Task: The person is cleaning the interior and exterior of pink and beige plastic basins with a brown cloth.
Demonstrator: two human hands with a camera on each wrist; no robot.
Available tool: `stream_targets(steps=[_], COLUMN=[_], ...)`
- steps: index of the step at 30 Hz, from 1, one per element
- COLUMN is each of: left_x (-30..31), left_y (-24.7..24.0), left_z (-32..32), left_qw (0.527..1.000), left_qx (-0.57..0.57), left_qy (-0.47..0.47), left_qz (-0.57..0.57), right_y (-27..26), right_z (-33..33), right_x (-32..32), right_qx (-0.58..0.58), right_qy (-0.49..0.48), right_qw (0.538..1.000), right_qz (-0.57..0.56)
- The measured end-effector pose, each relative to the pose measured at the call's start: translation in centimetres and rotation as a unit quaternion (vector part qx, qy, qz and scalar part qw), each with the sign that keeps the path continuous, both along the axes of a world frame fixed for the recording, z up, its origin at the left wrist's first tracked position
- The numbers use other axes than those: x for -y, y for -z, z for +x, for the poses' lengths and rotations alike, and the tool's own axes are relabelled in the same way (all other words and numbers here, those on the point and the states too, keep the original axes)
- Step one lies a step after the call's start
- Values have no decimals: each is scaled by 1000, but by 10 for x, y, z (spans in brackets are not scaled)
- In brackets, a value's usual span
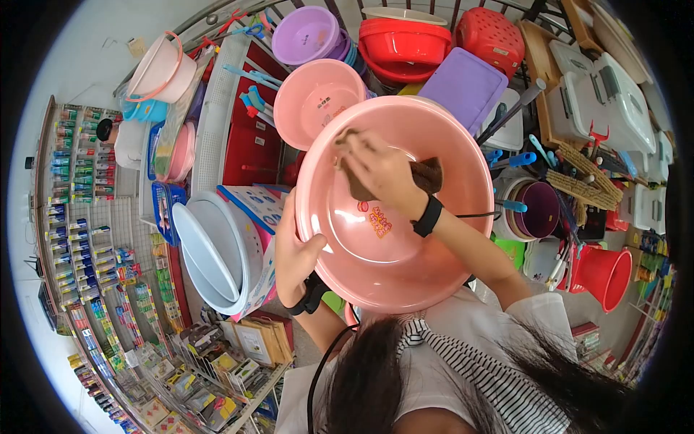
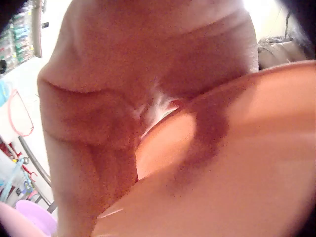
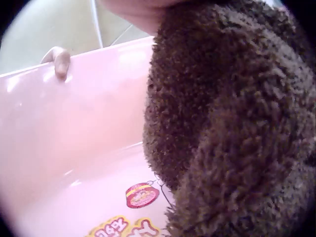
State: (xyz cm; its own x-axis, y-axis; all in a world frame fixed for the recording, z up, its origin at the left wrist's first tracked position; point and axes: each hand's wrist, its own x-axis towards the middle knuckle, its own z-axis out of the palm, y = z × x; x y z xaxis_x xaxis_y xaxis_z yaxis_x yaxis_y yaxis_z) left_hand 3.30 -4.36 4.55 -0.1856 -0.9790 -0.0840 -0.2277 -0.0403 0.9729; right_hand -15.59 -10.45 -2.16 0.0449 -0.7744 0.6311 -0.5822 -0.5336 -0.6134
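A large pink plastic basin (image 1: 426, 278) is tilted up in front of the person's chest, with a printed sticker on its inner bottom. The left hand (image 1: 295, 253) grips its rim at the left side, thumb over the edge; in the left wrist view that hand (image 2: 143, 64) lies close along the basin wall (image 2: 266, 148). Inside the basin, the right hand (image 1: 383, 168) holds a fuzzy brown cloth (image 1: 428, 175) against the upper left inner wall. The cloth (image 3: 237, 123) fills much of the right wrist view, hanging in folds and hiding most of the right fingers.
Behind the basin are a smaller pink basin (image 1: 318, 101), purple basins (image 1: 305, 35), red basins (image 1: 405, 43) and a purple lid (image 1: 464, 88). Light blue tubs (image 1: 217, 249) stand left. At right are a red bucket (image 1: 607, 278) and clear storage boxes (image 1: 614, 101). Shelves of packets line the far left.
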Motion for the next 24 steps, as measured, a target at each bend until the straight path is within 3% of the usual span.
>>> stream_targets(steps=[4, 7, 9, 11, 12, 15, 16, 17, 19, 21, 23, 24], left_x=[-4, -5, -5, -5, -5, -8, -9, -10, -9, -8, -9, -11], left_y=[6, 6, 2, 2, 4, 4, 3, 3, 1, 1, -1, -4], left_z=[2, 3, 1, -1, -1, 0, -1, -2, -4, -7, -8, -9], left_qw=[1000, 1000, 1000, 1000, 1000, 1000, 1000, 1000, 1000, 1000, 1000, 999], left_qx=[-13, -13, -10, -8, -9, 1, 9, 9, -5, 10, 28, 46], left_qy=[-2, -3, -2, 0, -1, -8, -13, -14, -9, -9, -7, -12], left_qz=[-13, 1, 6, 12, 1, -6, -3, -2, 8, 1, -7, -1], right_y=[2, 9, 8, 0, 1, -3, -6, -4, -12, -30, -43, -42], right_z=[5, -6, -6, -1, 6, 6, 0, 2, 8, 7, 8, 11], right_x=[-4, 5, 3, -3, -4, -11, -11, -9, -3, -16, -27, -28], right_qx=[-60, 65, 56, -146, -176, -114, -170, -170, 70, 48, -93, -96], right_qy=[-70, 68, 71, 29, 0, -68, -3, -4, 9, -39, -118, -122], right_qw=[996, 989, 988, 986, 977, 986, 982, 982, 997, 998, 986, 986], right_qz=[13, 113, 125, -79, -122, -97, -84, -83, -11, -32, -73, -58])
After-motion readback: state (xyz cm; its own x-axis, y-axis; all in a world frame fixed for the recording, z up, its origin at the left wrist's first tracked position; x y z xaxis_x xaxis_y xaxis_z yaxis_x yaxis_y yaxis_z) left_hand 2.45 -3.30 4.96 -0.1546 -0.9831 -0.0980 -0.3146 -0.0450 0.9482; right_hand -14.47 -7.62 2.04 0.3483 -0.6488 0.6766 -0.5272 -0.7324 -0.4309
